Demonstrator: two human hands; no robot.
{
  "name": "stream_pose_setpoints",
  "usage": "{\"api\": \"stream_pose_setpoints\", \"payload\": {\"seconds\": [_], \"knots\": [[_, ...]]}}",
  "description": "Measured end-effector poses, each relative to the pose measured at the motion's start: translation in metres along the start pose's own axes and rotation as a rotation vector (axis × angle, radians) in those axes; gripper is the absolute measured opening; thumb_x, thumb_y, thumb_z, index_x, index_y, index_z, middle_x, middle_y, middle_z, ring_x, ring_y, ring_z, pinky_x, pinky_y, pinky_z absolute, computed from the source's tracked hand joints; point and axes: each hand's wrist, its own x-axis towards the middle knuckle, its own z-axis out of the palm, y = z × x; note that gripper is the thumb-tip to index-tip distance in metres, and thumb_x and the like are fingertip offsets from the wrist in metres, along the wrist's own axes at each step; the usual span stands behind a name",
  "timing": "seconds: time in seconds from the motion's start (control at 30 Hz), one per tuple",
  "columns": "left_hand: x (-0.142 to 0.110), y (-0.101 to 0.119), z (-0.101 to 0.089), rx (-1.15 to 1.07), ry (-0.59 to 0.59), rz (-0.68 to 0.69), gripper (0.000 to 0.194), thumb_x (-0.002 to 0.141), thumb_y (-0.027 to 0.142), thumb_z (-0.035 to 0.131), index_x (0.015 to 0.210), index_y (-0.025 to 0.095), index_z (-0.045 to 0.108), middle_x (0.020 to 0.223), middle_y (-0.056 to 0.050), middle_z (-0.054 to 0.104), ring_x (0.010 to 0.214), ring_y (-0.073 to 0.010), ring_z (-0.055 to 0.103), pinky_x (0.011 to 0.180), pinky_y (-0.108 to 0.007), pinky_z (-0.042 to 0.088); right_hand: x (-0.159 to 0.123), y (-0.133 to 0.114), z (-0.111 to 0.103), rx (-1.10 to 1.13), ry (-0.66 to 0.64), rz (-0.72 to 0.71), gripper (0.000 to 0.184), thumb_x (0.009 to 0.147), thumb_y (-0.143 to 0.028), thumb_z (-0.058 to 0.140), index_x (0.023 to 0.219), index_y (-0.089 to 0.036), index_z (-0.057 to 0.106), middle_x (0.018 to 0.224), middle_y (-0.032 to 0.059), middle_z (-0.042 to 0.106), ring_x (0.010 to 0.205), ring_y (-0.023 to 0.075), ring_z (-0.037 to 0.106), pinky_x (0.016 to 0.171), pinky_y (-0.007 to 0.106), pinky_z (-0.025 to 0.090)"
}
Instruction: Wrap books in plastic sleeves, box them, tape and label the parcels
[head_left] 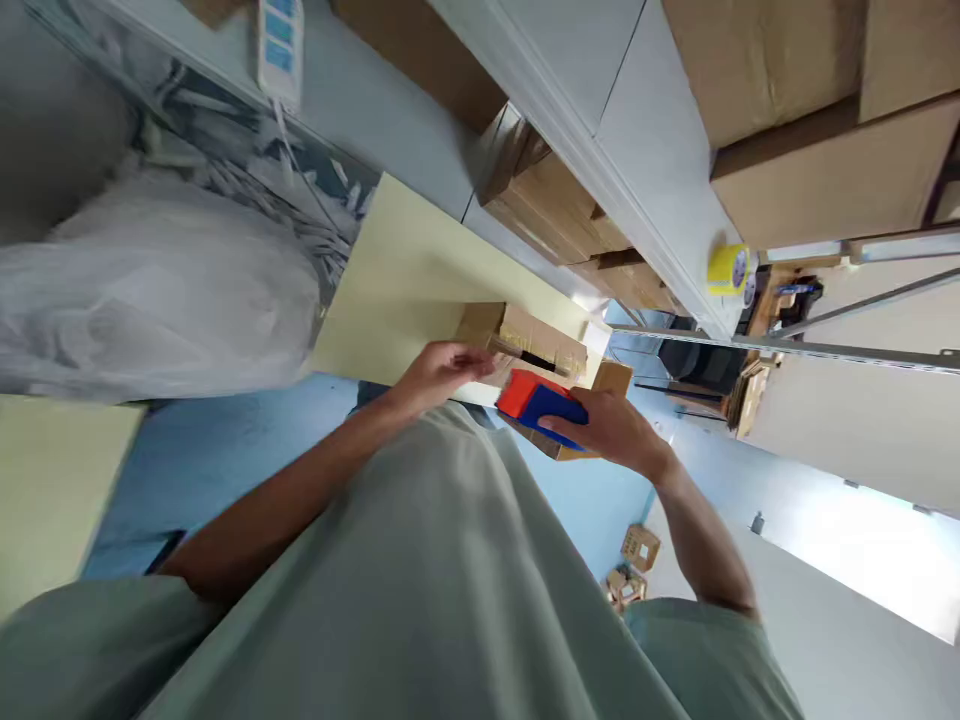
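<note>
My right hand (611,432) is wrapped round a red-and-blue box-shaped thing (536,402). Its red end points to the left and the blue part lies under my fingers. Close by on the left, my left hand (444,374) has its fingers curled together at the edge of a small cardboard box (546,338). Whether anything is pinched in them is too small to tell. Tape shows on the box's side, beside a dark slot. Brown cardboard flaps (613,378) show around my right hand. Which box they belong to is partly hidden.
The box rests on a pale yellow board (397,270). To the left lie a big white plastic bag (157,290) and a power strip (280,50). Cardboard boxes (562,200) stand behind, under a shelf (645,130) that bears more cartons and yellow tape rolls (727,268).
</note>
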Motion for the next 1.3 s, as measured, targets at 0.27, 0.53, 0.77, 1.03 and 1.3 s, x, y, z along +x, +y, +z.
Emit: {"api": "stream_pose_setpoints", "payload": {"seconds": [0.27,0.53,0.77,1.03,1.3], "knots": [[0.055,-0.044,-0.026,-0.148,0.137,-0.003,0.072,0.051,0.074,0.104,0.092,0.018,0.087,0.100,-0.012,0.086,0.102,-0.0288,0.077,0.093,-0.039,0.062,-0.017,0.011,-0.056,0.117,-0.026,0.113,0.061,0.098,-0.082,0.062,0.083,-0.023,0.070,0.070,0.0031,0.073,0.062,0.0203,0.068,0.060,0.032,0.038],[0.093,-0.073,-0.014,-0.296,0.212,-0.050,0.062,0.052,0.059,0.111,0.089,0.017,0.085,0.094,-0.010,0.083,0.098,-0.0256,0.076,0.090,-0.037,0.061,0.021,-0.022,-0.064,0.013,0.089,0.113,0.065,0.097,-0.085,0.062,0.077,-0.023,0.065,0.074,0.0045,0.071,0.068,0.0194,0.064,0.063,0.033,0.036],[0.098,-0.083,-0.007,-0.348,0.275,-0.118,0.058,0.054,0.040,0.111,0.098,0.015,0.083,0.085,-0.008,0.081,0.092,-0.0261,0.077,0.085,-0.037,0.061,0.038,-0.034,-0.066,0.004,0.039,0.097,0.063,0.099,-0.080,0.064,0.075,-0.022,0.064,0.073,0.0047,0.070,0.069,0.0187,0.064,0.063,0.032,0.037],[0.101,-0.092,0.001,-0.183,0.349,-0.043,0.044,0.072,0.033,0.095,0.110,0.015,0.081,0.074,-0.003,0.075,0.082,-0.0232,0.074,0.076,-0.033,0.055,0.044,-0.038,-0.068,0.026,0.009,0.087,0.061,0.103,-0.076,0.065,0.073,-0.022,0.064,0.069,0.0049,0.071,0.070,0.0202,0.067,0.064,0.032,0.039],[0.101,-0.107,0.003,0.157,0.473,0.030,0.054,0.079,0.030,0.089,0.128,0.017,0.074,0.129,-0.015,0.077,0.082,-0.0192,0.072,0.088,-0.037,0.062,0.044,-0.044,-0.068,0.025,0.015,0.074,0.058,0.102,-0.074,0.067,0.074,-0.023,0.062,0.069,0.0029,0.069,0.067,0.0178,0.063,0.063,0.032,0.036]]}}
